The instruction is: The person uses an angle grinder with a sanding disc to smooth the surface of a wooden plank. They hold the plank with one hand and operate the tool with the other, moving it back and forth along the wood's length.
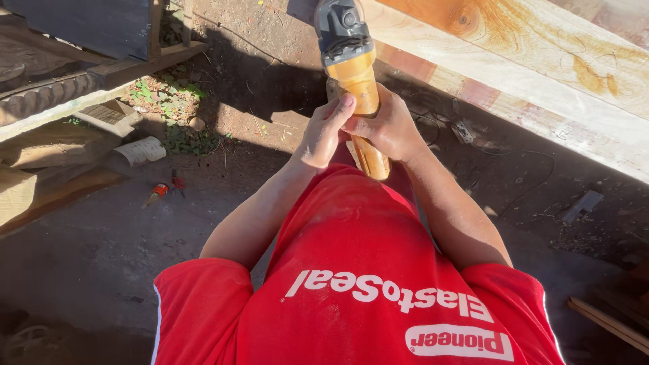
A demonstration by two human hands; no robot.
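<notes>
Looking straight down here: both hands are wrapped around a yellow angle grinder [354, 81], held out in front of the chest with its grey head pointing up toward 12 o'clock. The left hand [323, 135] is clenched on the yellow body from the 9 o'clock side, thumb pressed up along the casing. The right hand [391, 128] is closed around it from the 3 o'clock side, so the two hands touch each other over the handle. The tail end of the grinder sticks out below the hands toward 6 o'clock, right above the red shirt [351, 270].

At about 1 to 2 o'clock from the grinder there's a big pale wooden plank [541, 61] with orange grain and a knot, running diagonally. The grinder head sits just beside its near edge; can't tell if it's touching.

Off at 9 o'clock on the dirt ground [88, 236] lie a small red and orange tool [157, 193] and a white rolled thing [140, 151], well apart from the hands. A black cord [520, 182] snakes across the ground at 3 o'clock.
</notes>
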